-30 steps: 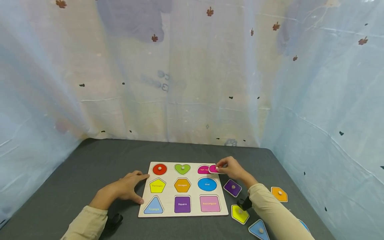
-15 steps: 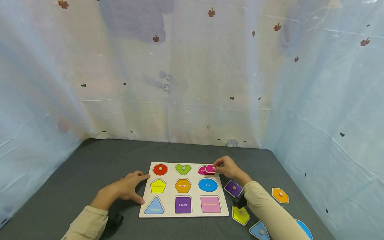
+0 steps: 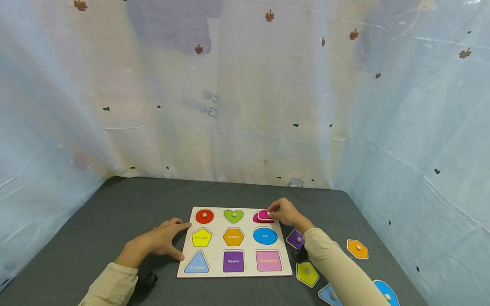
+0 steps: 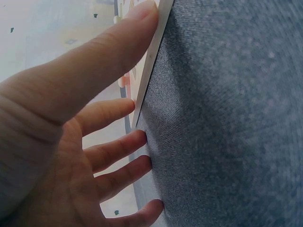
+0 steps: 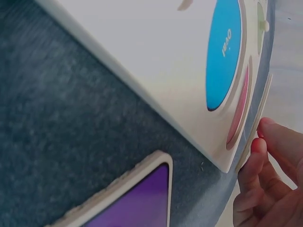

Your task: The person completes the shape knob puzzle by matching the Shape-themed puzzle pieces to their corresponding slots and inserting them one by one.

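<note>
The right hand (image 3: 284, 212) pinches a pink piece (image 3: 264, 214) over the far right slot of the puzzle board (image 3: 214, 263). The left hand (image 3: 162, 240) rests flat, fingers spread, touching the board's left edge.

Head view: high, facing forward and down over the whole puzzle board (image 3: 214, 255). Left wrist view: very close, low at the board's left edge (image 4: 152, 61). Right wrist view: close at its far-right corner (image 5: 156, 90). Board shared by all three.

Our right sleeve (image 3: 337, 263) hid part of the blue triangle (image 3: 328, 294); the bottom edge cut off the blue oval (image 3: 386, 293) at five o'clock.
</note>
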{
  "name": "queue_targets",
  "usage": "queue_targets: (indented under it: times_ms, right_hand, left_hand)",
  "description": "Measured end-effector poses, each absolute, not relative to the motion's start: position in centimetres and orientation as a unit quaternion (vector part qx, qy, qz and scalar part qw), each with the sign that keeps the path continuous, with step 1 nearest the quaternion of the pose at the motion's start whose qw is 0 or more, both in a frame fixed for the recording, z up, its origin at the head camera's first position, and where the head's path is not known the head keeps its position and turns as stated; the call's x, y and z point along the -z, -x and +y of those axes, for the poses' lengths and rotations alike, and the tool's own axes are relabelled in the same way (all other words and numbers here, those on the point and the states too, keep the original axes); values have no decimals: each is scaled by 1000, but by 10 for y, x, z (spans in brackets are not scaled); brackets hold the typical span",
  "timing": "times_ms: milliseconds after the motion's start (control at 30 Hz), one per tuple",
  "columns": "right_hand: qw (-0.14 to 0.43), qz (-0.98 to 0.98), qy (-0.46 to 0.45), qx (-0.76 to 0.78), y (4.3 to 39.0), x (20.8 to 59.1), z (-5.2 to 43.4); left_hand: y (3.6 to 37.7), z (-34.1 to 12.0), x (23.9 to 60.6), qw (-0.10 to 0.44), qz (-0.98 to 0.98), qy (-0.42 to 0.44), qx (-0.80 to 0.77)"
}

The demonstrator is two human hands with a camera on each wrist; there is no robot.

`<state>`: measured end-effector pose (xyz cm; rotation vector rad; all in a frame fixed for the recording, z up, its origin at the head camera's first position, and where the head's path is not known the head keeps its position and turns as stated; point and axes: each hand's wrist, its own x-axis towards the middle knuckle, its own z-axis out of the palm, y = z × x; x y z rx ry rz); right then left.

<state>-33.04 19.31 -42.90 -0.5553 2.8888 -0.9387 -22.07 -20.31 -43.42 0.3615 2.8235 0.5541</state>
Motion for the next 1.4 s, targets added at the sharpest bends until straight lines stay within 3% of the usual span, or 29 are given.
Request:
queue_targets:
  times_ms: [1400]
  right_hand:
    - [48, 938, 154, 306, 334, 433, 174]
  left_hand:
    - [223, -204, 435, 117, 966, -131, -191]
